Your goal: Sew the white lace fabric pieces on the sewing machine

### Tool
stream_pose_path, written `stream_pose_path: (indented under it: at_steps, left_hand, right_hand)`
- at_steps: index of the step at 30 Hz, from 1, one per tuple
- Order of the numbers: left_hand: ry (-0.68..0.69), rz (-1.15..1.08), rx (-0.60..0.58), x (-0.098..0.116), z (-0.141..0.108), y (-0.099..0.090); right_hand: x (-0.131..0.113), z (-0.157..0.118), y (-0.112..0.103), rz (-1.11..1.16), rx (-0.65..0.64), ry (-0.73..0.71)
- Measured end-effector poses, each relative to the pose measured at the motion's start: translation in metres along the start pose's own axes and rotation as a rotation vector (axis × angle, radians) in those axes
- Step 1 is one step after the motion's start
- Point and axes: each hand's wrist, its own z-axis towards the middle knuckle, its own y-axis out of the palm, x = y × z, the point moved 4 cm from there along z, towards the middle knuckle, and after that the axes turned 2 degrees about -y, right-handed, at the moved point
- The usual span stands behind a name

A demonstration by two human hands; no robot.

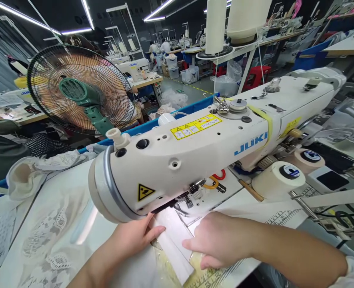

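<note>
Before the sewing machine (179,156), my left hand (135,237), thumb spread, and right hand (220,239), index extended, touch a white strip (171,246); pinching, I cannot tell.

Cloth strip (174,249) looks matt & smooth, sewing mach. (195,150) glossy ptd. mtl.

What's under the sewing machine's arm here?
An orange loop, a red loop and a dark blade show there; the far end of the white strip is covered.
</note>
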Motion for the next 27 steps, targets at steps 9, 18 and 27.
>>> stream_pose_path:
  at_steps: [9, 18, 27]
  left_hand:
    - [0.242, 0.087, 0.307, -0.004, 0.009, -0.019]
    - [0.542, 0.008, 0.696, 0.073, -0.037, -0.006]
    - [0.528, -0.023, 0.678, 0.07, -0.031, -0.011]
  right_hand:
    - [0.0, 0.001, 0.0, 0.004, 0.039, 0.001]
    - [-0.001, 0.005, 0.009, -0.001, 0.09, -0.004]
    - [-0.002, 0.013, 0.01, -0.003, 0.198, 0.096]
